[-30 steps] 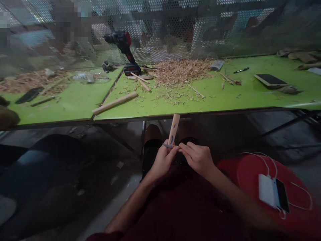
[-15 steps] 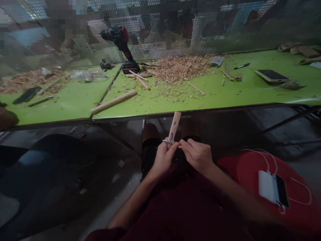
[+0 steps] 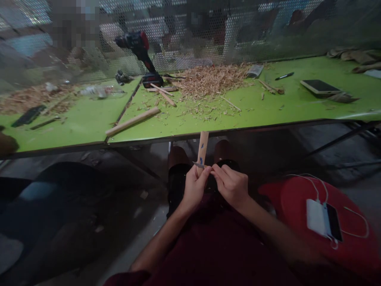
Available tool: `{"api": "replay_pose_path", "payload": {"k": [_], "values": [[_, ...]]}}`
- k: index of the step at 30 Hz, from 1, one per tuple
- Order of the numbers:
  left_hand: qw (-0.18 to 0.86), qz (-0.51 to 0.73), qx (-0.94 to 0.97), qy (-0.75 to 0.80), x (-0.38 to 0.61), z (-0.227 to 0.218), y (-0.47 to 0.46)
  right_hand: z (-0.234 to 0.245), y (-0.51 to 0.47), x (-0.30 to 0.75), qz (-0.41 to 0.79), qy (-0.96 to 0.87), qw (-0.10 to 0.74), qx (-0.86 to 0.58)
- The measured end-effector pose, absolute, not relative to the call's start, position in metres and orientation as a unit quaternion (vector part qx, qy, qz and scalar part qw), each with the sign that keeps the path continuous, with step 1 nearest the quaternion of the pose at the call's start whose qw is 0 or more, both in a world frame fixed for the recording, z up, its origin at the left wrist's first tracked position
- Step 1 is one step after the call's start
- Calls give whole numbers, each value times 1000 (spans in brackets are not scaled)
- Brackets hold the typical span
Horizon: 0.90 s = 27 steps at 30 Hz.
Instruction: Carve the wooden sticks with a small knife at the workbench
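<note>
My left hand [image 3: 194,187] is closed round the lower end of a short flat wooden stick [image 3: 203,147] with blue marks, held upright over my lap below the table edge. My right hand [image 3: 231,186] is closed on a small knife; its thin blade [image 3: 197,164] lies across the stick just above my left thumb. The two hands touch each other. The knife's handle is hidden inside my fingers.
A green table [image 3: 268,109] spans the view, with a pile of wood shavings [image 3: 212,80], a cordless drill [image 3: 143,59], a long dowel [image 3: 133,121], a pen [image 3: 284,76] and a phone [image 3: 320,86]. A red stool [image 3: 297,206] at right carries a power bank [image 3: 316,217] and phone. Another person's dark legs [image 3: 53,190] are at left.
The stick has turned from leaning right to nearly upright, and both hands have shifted slightly with it. The blade stays across the stick.
</note>
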<state>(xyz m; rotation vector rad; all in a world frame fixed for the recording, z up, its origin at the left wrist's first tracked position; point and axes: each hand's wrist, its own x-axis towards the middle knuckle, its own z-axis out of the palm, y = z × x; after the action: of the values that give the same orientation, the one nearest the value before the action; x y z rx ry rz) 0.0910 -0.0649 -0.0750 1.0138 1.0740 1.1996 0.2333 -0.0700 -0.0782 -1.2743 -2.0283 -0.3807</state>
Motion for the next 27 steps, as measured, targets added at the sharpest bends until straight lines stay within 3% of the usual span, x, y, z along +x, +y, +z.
{"api": "replay_pose_path", "payload": {"k": [10,27], "values": [[660,458,442,399,84,-73,-62,-68,-59,256,-115,-841,319,-422],[643,444,474,407,88,-77,-66,-69,-59,268,-103,-857,290,-413]]}}
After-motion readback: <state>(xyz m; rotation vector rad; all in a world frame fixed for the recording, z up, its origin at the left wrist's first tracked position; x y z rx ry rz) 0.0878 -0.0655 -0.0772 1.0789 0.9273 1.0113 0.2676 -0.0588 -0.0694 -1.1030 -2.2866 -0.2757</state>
